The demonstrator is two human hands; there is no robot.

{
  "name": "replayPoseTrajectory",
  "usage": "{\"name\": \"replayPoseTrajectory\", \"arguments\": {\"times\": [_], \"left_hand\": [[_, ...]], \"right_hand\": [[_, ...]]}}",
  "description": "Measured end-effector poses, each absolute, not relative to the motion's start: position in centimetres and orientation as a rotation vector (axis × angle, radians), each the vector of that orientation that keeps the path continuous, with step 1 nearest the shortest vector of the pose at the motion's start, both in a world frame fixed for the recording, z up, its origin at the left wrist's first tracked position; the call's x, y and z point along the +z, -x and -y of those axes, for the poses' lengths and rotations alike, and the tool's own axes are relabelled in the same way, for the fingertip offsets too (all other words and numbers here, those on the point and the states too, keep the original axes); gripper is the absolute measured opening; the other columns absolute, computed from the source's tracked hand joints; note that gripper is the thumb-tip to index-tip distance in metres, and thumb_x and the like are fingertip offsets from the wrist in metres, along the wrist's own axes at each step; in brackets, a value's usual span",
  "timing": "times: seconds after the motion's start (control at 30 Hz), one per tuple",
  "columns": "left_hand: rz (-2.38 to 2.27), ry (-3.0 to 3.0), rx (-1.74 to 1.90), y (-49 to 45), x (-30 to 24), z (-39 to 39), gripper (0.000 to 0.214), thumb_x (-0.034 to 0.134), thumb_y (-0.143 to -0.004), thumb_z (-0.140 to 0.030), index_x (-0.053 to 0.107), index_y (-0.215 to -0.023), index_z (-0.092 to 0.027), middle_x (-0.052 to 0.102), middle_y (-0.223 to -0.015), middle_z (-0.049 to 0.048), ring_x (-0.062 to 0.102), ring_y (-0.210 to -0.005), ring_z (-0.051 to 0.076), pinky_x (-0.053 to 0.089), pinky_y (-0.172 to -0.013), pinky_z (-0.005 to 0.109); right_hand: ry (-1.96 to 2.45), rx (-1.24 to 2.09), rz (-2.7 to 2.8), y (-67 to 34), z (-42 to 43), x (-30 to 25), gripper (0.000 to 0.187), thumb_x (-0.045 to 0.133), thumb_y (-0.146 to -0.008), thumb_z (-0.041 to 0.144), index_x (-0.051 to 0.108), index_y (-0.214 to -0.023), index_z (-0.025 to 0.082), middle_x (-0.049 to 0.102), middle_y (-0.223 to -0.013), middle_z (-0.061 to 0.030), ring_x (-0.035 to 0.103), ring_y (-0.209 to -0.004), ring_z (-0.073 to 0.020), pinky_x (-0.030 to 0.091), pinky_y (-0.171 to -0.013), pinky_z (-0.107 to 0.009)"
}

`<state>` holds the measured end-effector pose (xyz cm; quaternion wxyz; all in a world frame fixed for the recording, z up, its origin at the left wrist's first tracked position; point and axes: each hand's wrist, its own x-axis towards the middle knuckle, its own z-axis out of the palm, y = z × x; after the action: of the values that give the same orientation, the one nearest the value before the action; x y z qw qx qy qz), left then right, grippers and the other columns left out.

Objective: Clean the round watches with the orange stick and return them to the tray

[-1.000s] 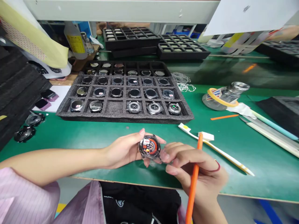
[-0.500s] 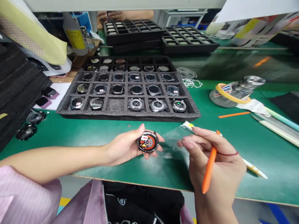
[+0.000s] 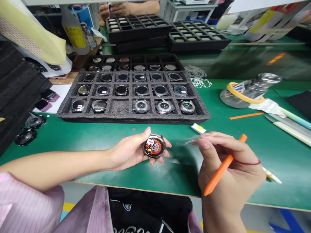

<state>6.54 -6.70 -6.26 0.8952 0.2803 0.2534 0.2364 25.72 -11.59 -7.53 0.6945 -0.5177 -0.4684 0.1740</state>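
From my remote station, I judge the work in hand to be a film-handling step on a single watch, going by how the hands stand. The round watch (image 3: 154, 146) lies face up in the left hand (image 3: 131, 152), over the green mat (image 3: 73, 142) and apart from the foam tray (image 3: 133, 119) of other watches. The left grip is a narrow cradle: the fingers (image 3: 152, 161) curl beneath the case and the thumb (image 3: 147, 130) bears on its upper edge, leaving the orange-ringed dial exposed. The right hand (image 3: 225, 161) stands just beside the watch without touching it. Its grip is a narrow pinch on a piece of clear film (image 3: 187, 140), whose outline is too faint to trace in full. An orange stick (image 3: 220, 171) lies across the same hand, with one end past the fingers and the other angled toward the mat's near edge. I cannot tell whether the dial already bears a film. Bringing the film to the dial would call for a level watch, the film squared to the case, and fingertips kept off the film's inner face.
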Motion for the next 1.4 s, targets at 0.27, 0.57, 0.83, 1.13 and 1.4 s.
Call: {"name": "replayPoseTrajectory", "arguments": {"times": [0.27,0.57,0.83,1.13,1.4], "left_hand": [[-0.453,-0.597,0.483,-6.4,-6.4,6.4,0.048,0.064,-0.098,-0.055,0.075,-0.111,-0.011,0.071,-0.098,0.0105,0.065,-0.085,0.018,0.045,-0.071,0.027],[-0.427,-0.615,0.462,-6.4,-6.8,6.5,0.052,0.061,-0.098,-0.059,0.076,-0.115,-0.012,0.071,-0.102,0.0105,0.064,-0.090,0.018,0.044,-0.076,0.028],[-0.401,-0.660,0.465,-6.4,-7.1,6.6,0.055,0.051,-0.103,-0.059,0.076,-0.114,-0.012,0.073,-0.100,0.0121,0.062,-0.089,0.019,0.044,-0.076,0.029],[-0.457,-0.680,0.503,-6.7,-6.8,6.9,0.053,0.072,-0.089,-0.065,0.073,-0.089,-0.012,0.068,-0.086,0.0072,0.060,-0.081,0.016,0.047,-0.070,0.026],[-0.554,-0.833,0.539,-6.7,-5.6,7.2,0.061,0.072,-0.082,-0.074,0.065,-0.084,-0.013,0.063,-0.086,0.0054,0.056,-0.077,0.014,0.044,-0.067,0.025]], "right_hand": [[1.310,0.393,0.989,-25.6,12.0,-7.3,0.012,0.085,-0.084,0.033,0.076,-0.085,0.025,0.072,-0.079,0.0007,0.066,-0.069,-0.0167,0.051,-0.065,-0.034],[1.244,0.446,1.092,-24.9,11.9,-7.1,0.010,0.085,-0.085,0.030,0.076,-0.086,0.025,0.076,-0.079,0.0011,0.071,-0.072,-0.0157,0.056,-0.066,-0.030],[1.052,0.665,1.372,-24.1,12.2,-6.3,0.011,0.081,-0.085,0.017,0.075,-0.084,0.026,0.075,-0.076,0.0021,0.066,-0.059,-0.0124,0.061,-0.065,-0.030],[1.196,0.446,1.486,-23.7,12.1,-7.4,0.014,0.079,-0.087,0.016,0.076,-0.097,0.025,0.071,-0.079,0.0005,0.062,-0.067,-0.0130,0.053,-0.060,-0.028],[0.989,0.410,1.705,-23.5,12.1,-7.3,0.060,0.084,-0.085,0.021,0.065,-0.140,0.031,0.059,-0.078,0.0026,0.055,-0.064,-0.0123,0.053,-0.057,-0.025]]}}
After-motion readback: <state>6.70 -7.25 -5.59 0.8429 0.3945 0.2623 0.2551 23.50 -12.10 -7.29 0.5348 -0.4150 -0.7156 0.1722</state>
